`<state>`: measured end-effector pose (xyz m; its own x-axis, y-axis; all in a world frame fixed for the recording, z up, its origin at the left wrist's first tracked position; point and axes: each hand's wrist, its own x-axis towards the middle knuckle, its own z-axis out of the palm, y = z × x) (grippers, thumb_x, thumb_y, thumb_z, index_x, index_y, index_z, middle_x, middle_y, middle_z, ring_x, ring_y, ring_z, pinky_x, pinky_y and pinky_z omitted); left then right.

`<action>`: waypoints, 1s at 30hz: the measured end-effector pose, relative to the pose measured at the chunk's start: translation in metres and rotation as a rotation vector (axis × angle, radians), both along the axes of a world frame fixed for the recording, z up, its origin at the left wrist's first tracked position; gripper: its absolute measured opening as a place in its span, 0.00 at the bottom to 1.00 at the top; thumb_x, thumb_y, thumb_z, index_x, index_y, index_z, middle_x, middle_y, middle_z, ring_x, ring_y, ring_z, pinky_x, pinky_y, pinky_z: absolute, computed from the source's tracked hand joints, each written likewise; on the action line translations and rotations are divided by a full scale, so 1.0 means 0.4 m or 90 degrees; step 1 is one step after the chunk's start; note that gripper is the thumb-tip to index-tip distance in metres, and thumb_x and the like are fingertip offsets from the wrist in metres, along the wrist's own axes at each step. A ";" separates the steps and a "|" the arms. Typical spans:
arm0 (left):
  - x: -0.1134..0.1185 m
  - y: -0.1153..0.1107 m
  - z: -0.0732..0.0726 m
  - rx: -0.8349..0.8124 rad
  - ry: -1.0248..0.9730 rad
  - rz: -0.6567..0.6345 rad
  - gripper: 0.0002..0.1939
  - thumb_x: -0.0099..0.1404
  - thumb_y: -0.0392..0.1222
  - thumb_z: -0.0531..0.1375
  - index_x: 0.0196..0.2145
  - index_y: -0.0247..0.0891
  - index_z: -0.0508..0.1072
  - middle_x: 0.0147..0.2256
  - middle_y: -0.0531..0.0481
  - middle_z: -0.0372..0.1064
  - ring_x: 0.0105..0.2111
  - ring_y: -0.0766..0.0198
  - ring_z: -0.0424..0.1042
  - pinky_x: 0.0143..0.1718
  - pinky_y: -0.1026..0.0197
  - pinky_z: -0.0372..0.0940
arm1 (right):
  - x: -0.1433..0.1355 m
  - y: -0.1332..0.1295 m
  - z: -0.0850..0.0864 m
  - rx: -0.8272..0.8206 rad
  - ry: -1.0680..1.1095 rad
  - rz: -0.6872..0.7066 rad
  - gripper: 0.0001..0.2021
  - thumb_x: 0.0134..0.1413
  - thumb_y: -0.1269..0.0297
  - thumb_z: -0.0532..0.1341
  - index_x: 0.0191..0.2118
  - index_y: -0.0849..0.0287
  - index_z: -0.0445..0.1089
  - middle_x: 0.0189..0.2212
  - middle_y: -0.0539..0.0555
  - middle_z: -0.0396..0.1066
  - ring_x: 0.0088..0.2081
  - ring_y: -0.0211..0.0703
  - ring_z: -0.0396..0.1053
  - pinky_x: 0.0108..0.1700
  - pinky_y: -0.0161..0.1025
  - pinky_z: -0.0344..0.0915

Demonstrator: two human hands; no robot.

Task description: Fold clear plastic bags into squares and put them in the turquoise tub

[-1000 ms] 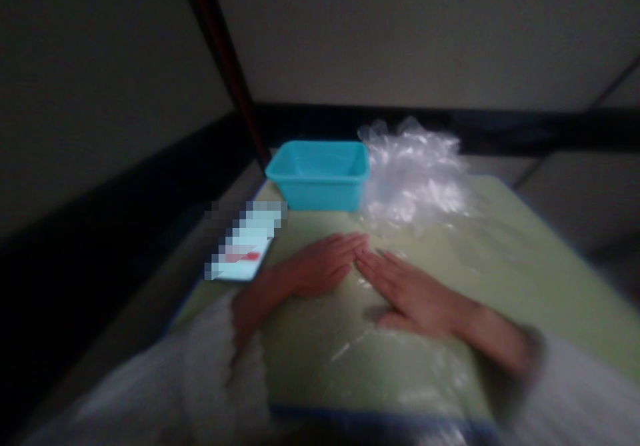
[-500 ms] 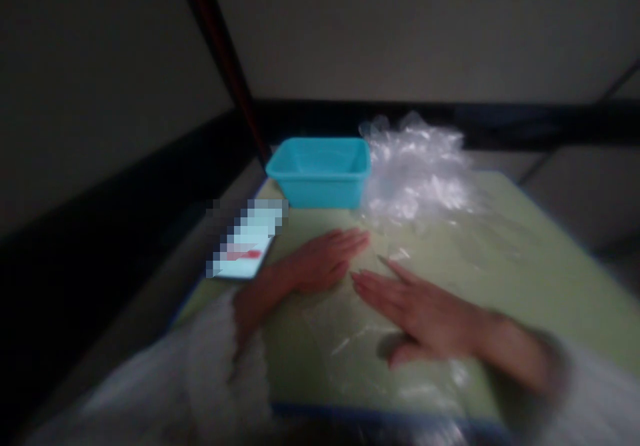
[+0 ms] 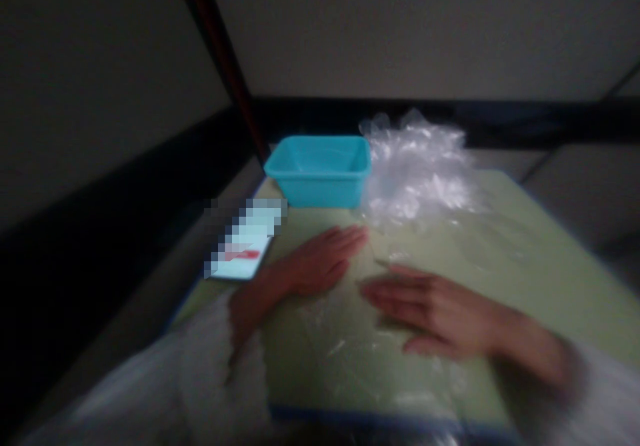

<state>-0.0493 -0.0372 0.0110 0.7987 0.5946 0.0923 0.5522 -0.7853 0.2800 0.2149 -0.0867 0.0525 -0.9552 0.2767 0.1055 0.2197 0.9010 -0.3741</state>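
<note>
A sheet of clear plastic [image 3: 360,359] lies over the front of the pale green table, its shiny creases running down to the near edge. My left hand [image 3: 323,259] rests flat at the upper left of this plastic, fingers stretched out and pointing right. My right hand [image 3: 435,309] is over the plastic's right side, palm down, fingers extended to the left and slightly blurred. Neither hand grips anything. The two hands are apart from each other.
A turquoise basin [image 3: 320,189] stands at the back of the table [image 3: 540,266]. Right beside it is a heap of crumpled clear plastic [image 3: 425,173]. A lit phone or tablet [image 3: 245,243], partly pixelated, lies at the left edge. Walls rise behind.
My right hand has shifted slightly to the right, and its fingers now point more squarely left. My left hand has stayed nearly in place.
</note>
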 end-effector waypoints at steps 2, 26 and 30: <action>0.009 -0.009 0.018 0.017 -0.012 0.002 0.26 0.70 0.39 0.41 0.64 0.34 0.45 0.65 0.43 0.41 0.65 0.60 0.40 0.65 0.52 0.40 | 0.032 0.038 0.003 0.006 0.025 -0.059 0.24 0.65 0.59 0.49 0.63 0.61 0.53 0.61 0.59 0.56 0.62 0.46 0.53 0.64 0.52 0.45; 0.149 -0.111 0.039 -0.016 0.013 -0.212 0.32 0.66 0.45 0.50 0.62 0.25 0.50 0.64 0.36 0.43 0.65 0.53 0.42 0.65 0.52 0.40 | 0.109 0.164 -0.079 0.008 -0.043 -0.169 0.22 0.65 0.67 0.44 0.64 0.59 0.50 0.63 0.55 0.52 0.64 0.43 0.47 0.65 0.57 0.35; 0.151 -0.146 0.046 -0.030 -0.005 -0.231 0.32 0.66 0.47 0.49 0.63 0.26 0.49 0.65 0.38 0.43 0.65 0.53 0.42 0.65 0.51 0.40 | 0.107 0.166 -0.078 0.032 -0.043 -0.174 0.22 0.65 0.67 0.44 0.64 0.59 0.51 0.63 0.55 0.53 0.64 0.43 0.48 0.65 0.57 0.34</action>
